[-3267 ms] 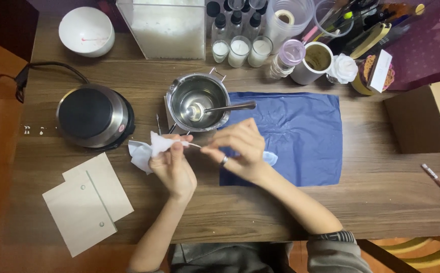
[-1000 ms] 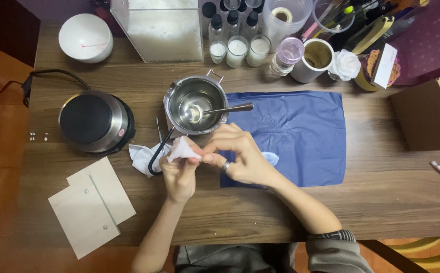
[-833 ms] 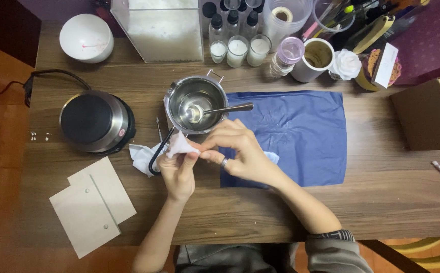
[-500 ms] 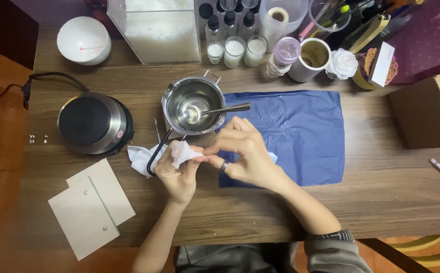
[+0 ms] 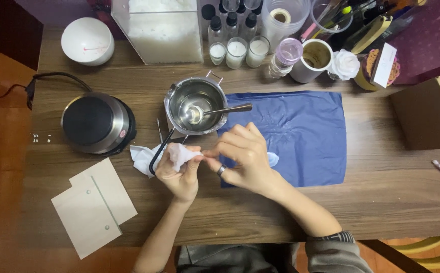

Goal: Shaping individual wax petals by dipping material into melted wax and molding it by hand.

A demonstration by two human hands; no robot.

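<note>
My left hand (image 5: 178, 174) clenched a white tissue (image 5: 180, 151); right hand (image 5: 244, 159) pinched its edge. Metal pot (image 5: 195, 105) stood just beyond, handle alongside left knuckles.

The fingers (image 5: 211, 151) of both hands meet over the table (image 5: 392, 197) edge of the cloth (image 5: 301, 131). A tissue (image 5: 179, 150) sits in the left hand (image 5: 177, 172), just left of the fingers. The pot (image 5: 194, 105) stands just behind them, a spoon (image 5: 227, 108) lying in it. The hotplate (image 5: 96, 123) lies well to the left, two cards (image 5: 93, 205) left and nearer the person. The cloth spreads to the right under the right hand (image 5: 245, 159). A bowl (image 5: 87, 40), a box (image 5: 165, 30) and jars (image 5: 236, 50) line the far edge.
</note>
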